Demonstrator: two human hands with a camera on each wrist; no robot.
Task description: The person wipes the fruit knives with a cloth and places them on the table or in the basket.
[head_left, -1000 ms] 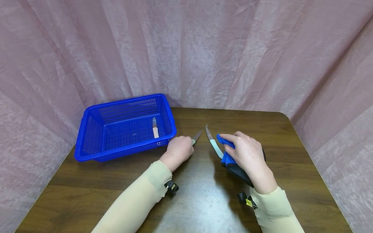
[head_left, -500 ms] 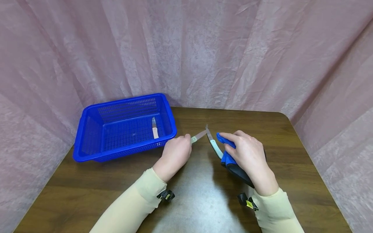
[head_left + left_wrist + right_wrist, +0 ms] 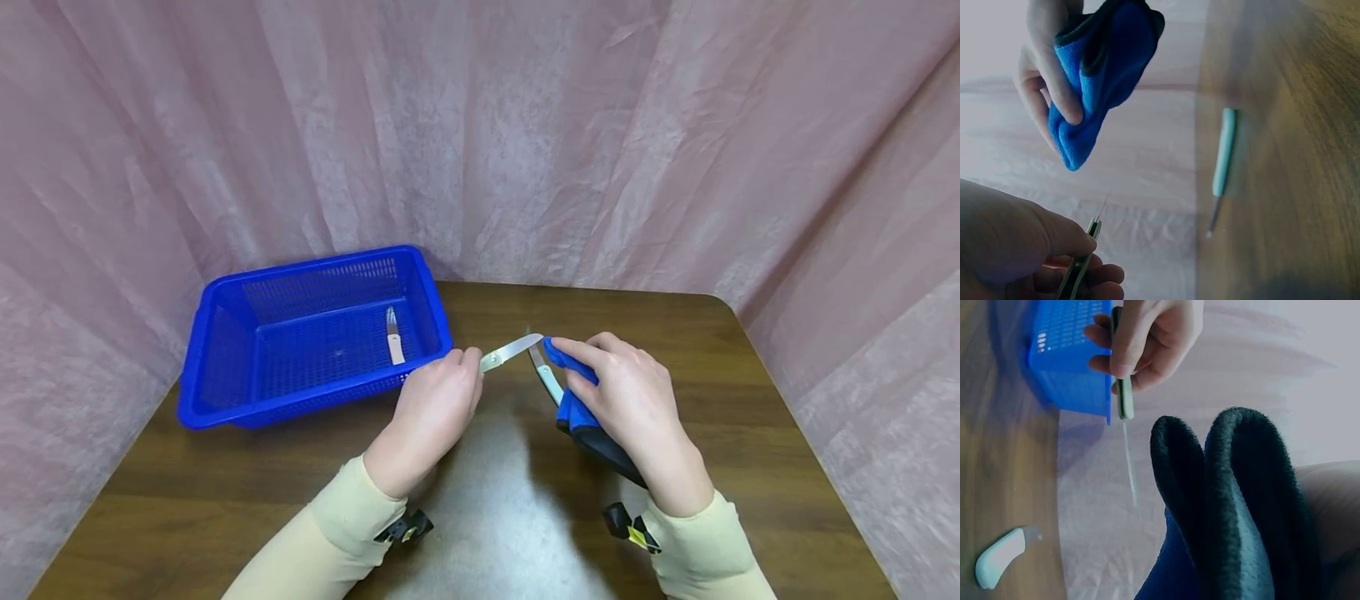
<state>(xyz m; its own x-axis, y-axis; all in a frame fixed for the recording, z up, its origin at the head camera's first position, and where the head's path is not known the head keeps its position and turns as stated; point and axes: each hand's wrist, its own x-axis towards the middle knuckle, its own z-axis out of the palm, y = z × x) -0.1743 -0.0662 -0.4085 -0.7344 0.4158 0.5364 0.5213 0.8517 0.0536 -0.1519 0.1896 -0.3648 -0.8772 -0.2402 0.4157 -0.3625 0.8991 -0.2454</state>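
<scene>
My left hand (image 3: 437, 400) grips the pale green handle of a folding knife (image 3: 512, 347), whose blade is out and points right. In the left wrist view the thumb and fingers pinch the handle, and the blade shows edge-on. My right hand (image 3: 632, 392) holds a folded blue cloth (image 3: 1110, 69) with black edging. The cloth's upper corner lies close to the blade tip; the wrist views show a gap between them. Below, on the table, a second folding knife (image 3: 549, 383) with a mint handle lies unfolded, partly hidden by the cloth in the head view.
To the left stands a blue plastic basket (image 3: 315, 404) with a mesh bottom. Inside it, near the right end, lies a knife (image 3: 395, 346) with a pale pink handle. The brown wooden table (image 3: 660, 312) ends at a pink curtain (image 3: 525, 150) behind.
The green-handled knife has risen from near the table, and its blade has swung right towards the cloth. My right hand with the cloth has shifted slightly left. The mint-handled knife stays put.
</scene>
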